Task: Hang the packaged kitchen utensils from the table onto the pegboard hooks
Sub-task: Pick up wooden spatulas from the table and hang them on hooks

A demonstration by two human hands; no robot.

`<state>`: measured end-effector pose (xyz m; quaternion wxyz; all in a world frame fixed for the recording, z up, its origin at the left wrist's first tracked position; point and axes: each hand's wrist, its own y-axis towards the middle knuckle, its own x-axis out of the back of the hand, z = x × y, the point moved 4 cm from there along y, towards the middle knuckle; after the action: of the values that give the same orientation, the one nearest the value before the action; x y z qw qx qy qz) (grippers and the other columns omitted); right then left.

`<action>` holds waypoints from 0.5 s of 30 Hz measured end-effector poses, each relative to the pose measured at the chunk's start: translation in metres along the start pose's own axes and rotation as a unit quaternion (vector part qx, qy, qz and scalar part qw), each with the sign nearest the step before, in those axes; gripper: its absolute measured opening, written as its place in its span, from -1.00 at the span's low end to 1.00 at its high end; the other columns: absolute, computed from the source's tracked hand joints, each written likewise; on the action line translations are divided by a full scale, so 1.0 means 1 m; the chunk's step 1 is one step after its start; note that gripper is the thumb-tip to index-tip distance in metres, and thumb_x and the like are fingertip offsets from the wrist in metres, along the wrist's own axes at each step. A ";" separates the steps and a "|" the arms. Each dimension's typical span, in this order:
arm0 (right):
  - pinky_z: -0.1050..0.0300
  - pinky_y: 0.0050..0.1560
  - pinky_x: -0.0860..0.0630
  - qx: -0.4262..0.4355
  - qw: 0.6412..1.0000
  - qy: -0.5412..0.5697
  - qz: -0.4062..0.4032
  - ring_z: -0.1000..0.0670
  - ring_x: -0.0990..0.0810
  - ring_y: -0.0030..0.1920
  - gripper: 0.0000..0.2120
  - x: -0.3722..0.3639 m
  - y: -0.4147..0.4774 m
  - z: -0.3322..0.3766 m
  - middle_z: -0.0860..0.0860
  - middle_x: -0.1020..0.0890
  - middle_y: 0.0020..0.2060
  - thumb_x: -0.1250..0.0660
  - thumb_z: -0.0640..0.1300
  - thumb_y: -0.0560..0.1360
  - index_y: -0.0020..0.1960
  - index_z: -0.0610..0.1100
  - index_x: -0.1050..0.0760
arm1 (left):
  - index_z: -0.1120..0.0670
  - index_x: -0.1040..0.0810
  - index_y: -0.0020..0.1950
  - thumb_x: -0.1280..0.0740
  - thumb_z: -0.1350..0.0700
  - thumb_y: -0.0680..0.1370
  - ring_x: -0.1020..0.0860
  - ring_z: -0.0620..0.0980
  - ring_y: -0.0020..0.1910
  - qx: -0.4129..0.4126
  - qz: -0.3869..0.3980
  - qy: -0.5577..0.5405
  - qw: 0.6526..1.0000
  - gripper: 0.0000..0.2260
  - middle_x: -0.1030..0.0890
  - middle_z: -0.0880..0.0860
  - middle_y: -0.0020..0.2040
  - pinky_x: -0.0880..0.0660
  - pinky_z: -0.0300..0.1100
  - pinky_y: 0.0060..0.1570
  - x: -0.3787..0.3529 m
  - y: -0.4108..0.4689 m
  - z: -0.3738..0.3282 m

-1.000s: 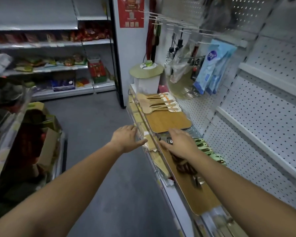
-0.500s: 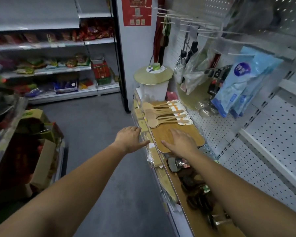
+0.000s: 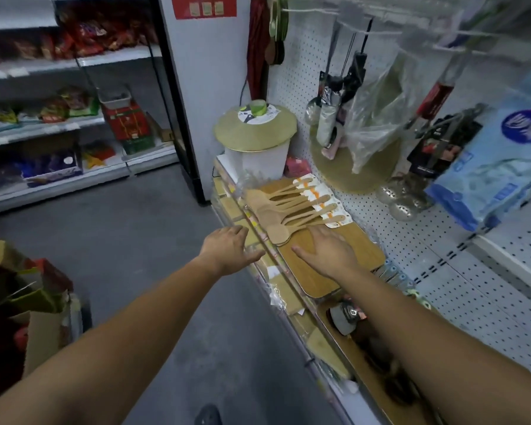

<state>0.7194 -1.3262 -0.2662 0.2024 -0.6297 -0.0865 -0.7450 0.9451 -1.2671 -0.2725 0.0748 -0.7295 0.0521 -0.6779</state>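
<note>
Wooden board [image 3: 364, 240] lies under the right hand [image 3: 328, 256], whose fingers are straight and hold nothing; whether it touches the board cannot be told. Left hand [image 3: 227, 253], beside it over the shelf edge, is likewise spread and empty. Just beyond the right fingertips lie the spatulas [image 3: 288, 210], overlapped, blades toward the left hand, cards [image 3: 311, 191] toward the pegboard [image 3: 488, 302]. Judged light, stiff and smooth, apt to slide as a stack; best pinched singly at the card end, leaving its hole free. Hooks [image 3: 380, 27] project above and beyond both hands.
</note>
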 end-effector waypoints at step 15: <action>0.00 0.47 -0.28 -0.196 0.973 0.087 0.085 -0.13 -0.32 0.49 -0.24 -0.129 0.092 -0.027 -0.12 -0.32 0.53 -0.13 0.35 0.57 0.58 -0.15 -0.19 | 0.09 -0.27 0.51 -0.03 -0.38 0.56 -0.33 0.11 0.44 -0.117 0.123 0.029 0.985 -0.30 -0.35 0.08 0.49 -0.41 0.05 0.31 -0.094 0.169 0.043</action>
<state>0.7490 -1.3946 -0.4081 0.1449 -0.5948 0.1331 -0.7794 0.9855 -1.4153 -0.3984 0.0702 -0.7010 0.2219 -0.6741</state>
